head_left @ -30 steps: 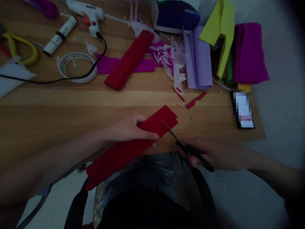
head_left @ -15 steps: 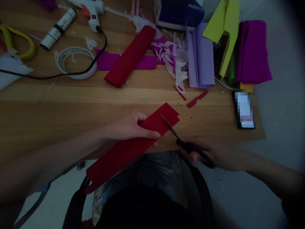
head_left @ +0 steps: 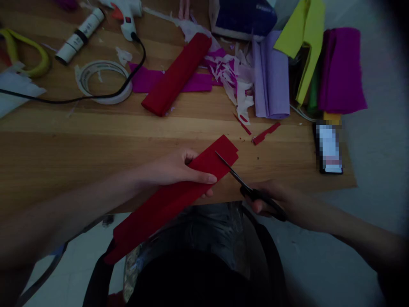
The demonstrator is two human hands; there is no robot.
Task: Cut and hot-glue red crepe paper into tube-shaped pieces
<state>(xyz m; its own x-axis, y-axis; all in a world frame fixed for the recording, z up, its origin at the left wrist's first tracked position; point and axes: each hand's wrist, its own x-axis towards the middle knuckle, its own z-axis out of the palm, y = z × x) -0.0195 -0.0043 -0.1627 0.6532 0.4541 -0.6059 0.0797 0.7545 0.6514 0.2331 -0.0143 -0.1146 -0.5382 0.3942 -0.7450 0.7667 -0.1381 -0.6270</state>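
My left hand (head_left: 179, 170) pinches a long strip of red crepe paper (head_left: 166, 198) near its far end, over the front edge of the wooden table (head_left: 64, 145). My right hand (head_left: 277, 200) grips black scissors (head_left: 247, 187), and their blades reach into the strip's far end just right of my left thumb. The strip's near end hangs off the table toward a bin lined with a shiny bag (head_left: 204, 238).
A folded red paper roll (head_left: 177, 74), magenta strip (head_left: 153, 81), paper scraps (head_left: 234, 79), lilac (head_left: 270, 76), yellow (head_left: 303, 38) and purple (head_left: 340, 68) papers lie beyond. A tape ring (head_left: 102, 81), glue gun (head_left: 126, 13) with cord, tube (head_left: 78, 36) and phone (head_left: 329, 147) also sit there.
The scissor blades have moved slightly further into the red strip's end, and the strip's hanging end has dropped a little lower. The view has shifted slightly.
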